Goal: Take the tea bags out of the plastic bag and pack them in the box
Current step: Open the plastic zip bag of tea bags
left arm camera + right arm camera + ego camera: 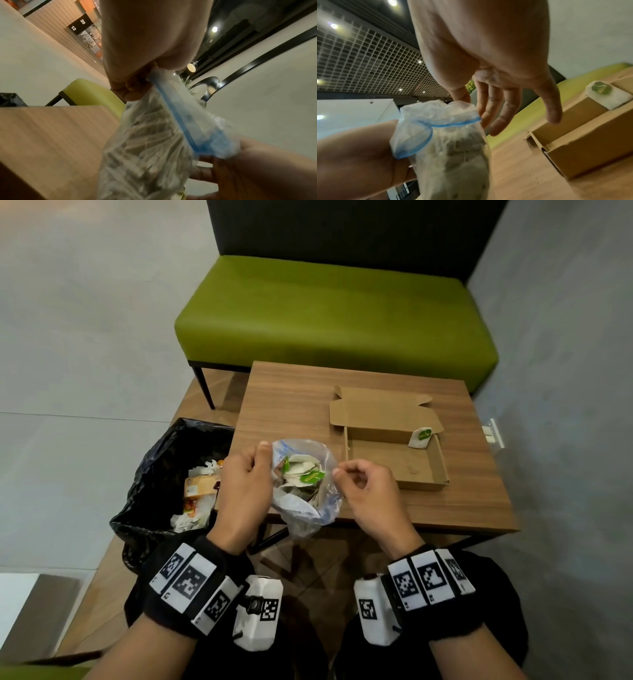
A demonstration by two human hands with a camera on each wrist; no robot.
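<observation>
A clear plastic zip bag with a blue seal strip hangs over the table's near edge, its mouth open. Inside it lie several white tea bags with green tags. My left hand pinches the bag's left rim; in the left wrist view the same left hand grips the plastic bag at its top. My right hand hovers at the bag's right rim with relaxed fingers holding nothing; seen from its wrist, this right hand has its thumb at the plastic bag's top. The open cardboard box sits to the right, one tea bag leaning in its far right corner.
The box and bag are on a small wooden table. A black bin bag with rubbish stands to the left of it. A green bench is behind the table, and a grey wall is on the right.
</observation>
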